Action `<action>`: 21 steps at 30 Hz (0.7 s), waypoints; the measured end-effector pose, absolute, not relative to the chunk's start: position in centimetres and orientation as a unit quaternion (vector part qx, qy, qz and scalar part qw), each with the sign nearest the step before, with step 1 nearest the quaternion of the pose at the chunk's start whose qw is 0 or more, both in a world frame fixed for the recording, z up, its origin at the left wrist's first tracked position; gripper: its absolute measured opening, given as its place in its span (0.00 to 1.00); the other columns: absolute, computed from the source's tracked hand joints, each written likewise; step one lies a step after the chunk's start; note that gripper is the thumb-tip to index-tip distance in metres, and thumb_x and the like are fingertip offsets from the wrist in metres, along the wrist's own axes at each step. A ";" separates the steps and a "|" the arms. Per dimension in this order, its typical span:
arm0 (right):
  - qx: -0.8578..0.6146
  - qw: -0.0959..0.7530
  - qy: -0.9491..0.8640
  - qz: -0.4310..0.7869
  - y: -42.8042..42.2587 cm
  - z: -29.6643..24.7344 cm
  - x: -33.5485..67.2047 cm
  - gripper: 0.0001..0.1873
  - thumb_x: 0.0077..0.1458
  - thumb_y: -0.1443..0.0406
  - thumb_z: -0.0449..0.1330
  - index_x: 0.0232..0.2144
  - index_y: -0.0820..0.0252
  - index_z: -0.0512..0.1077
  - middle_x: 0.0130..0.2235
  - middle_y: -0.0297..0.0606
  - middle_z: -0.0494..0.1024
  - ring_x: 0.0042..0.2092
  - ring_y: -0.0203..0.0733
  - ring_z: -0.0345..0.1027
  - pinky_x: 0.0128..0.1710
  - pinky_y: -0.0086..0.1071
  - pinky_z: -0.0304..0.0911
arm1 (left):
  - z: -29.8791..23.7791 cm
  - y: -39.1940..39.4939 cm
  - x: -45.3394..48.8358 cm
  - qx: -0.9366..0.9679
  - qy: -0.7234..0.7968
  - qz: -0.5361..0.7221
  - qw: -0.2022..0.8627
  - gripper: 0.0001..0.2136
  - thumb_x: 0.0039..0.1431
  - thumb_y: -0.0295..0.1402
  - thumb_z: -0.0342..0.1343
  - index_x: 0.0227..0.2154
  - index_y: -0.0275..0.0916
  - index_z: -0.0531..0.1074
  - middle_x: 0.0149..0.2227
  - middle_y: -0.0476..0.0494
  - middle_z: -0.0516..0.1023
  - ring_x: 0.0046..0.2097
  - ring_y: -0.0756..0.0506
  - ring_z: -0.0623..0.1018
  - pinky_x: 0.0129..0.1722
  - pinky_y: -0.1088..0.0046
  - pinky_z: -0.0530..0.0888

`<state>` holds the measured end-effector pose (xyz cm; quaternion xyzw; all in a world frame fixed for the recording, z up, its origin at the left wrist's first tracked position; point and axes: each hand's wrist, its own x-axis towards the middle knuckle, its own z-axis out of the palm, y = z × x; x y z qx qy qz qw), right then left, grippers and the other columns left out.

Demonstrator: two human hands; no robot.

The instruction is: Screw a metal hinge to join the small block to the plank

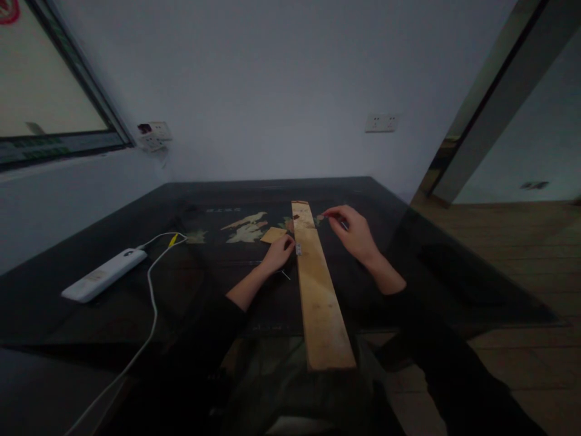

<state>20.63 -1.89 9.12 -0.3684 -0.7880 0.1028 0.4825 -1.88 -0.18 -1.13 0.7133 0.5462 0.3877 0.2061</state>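
Note:
A long wooden board point(320, 290) lies lengthwise, its near end jutting past the table's front edge. On its left edge sits a small silvery metal piece point(298, 249), perhaps a hinge. My left hand point(276, 253) is closed in a pinch right beside that piece, its fingertips at the board's edge; what they hold is hidden. To the right of the board's far end, my right hand point(354, 233) hovers with thumb and forefinger pinched; anything between them is too small to make out. A small dark reddish patch point(296, 217) shows near the far end of the board.
A yellowish square piece point(273, 235) lies behind my left hand, and a thin metal rod point(285, 274) below it. At left, a white power strip point(106, 274) trails a white cable point(154, 309) over the dark, flower-patterned table point(218, 194). A wall stands behind.

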 end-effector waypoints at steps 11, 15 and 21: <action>-0.418 0.363 -0.809 0.196 0.6 1.9 14.0 0.10 0.54 0.72 0.56 0.36 0.60 0.76 0.35 0.38 0.77 0.38 0.40 0.68 0.40 0.32 0.61 | -1.3 -0.1 -1.7 0.706 0.553 0.392 0.206 0.05 0.61 0.30 0.50 0.30 0.39 0.68 0.31 0.47 0.75 0.36 0.45 0.75 0.40 0.69 0.70; -0.429 0.343 -0.816 0.179 0.9 1.5 14.8 0.11 0.54 0.72 0.56 0.38 0.62 0.76 0.35 0.39 0.76 0.37 0.40 0.68 0.41 0.32 0.61 | -1.3 0.0 -1.8 0.699 0.555 0.394 0.217 0.05 0.61 0.29 0.50 0.29 0.39 0.68 0.30 0.48 0.74 0.35 0.45 0.74 0.39 0.70 0.70; -0.418 0.301 -0.846 0.139 0.9 1.2 14.6 0.12 0.57 0.65 0.59 0.42 0.63 0.76 0.39 0.43 0.74 0.45 0.44 0.66 0.47 0.35 0.60 | -1.3 0.2 -1.9 0.674 0.548 0.430 0.246 0.04 0.59 0.27 0.51 0.29 0.39 0.67 0.31 0.48 0.74 0.36 0.47 0.75 0.40 0.71 0.70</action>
